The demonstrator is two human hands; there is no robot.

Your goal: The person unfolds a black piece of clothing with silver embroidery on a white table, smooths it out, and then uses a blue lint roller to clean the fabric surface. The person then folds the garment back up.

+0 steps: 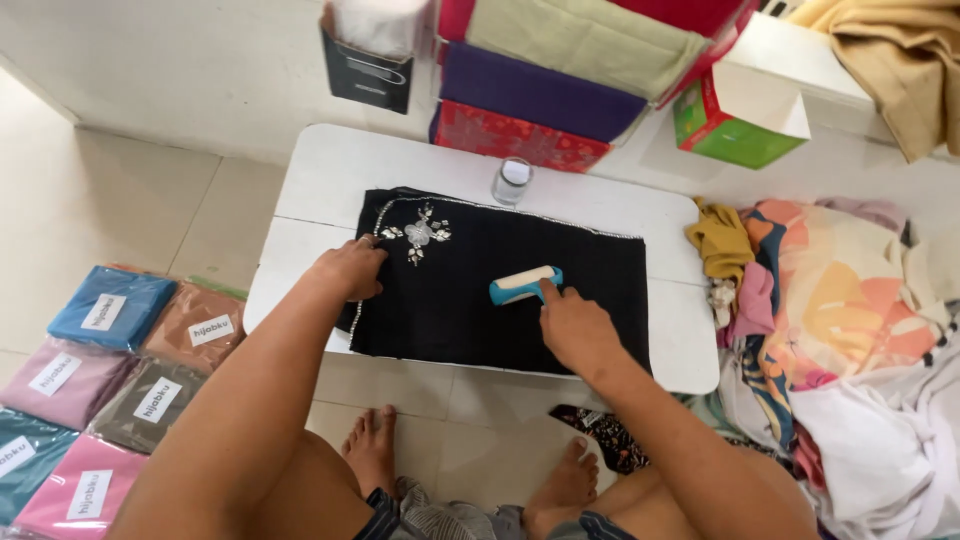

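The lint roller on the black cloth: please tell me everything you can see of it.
The lint roller is small, with a pale cylinder in a blue frame. It lies nearly level on the black cloth, right of the beaded ornament. The right hand touches its blue right end with the fingers. The left hand presses the cloth's edge, apart from it.

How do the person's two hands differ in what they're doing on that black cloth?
The left hand lies flat, pressing the black cloth near its beaded edge and silver ornament. The right hand grips the blue lint roller mid-cloth. The left holds nothing; the right holds a tool. Both rest on the cloth.
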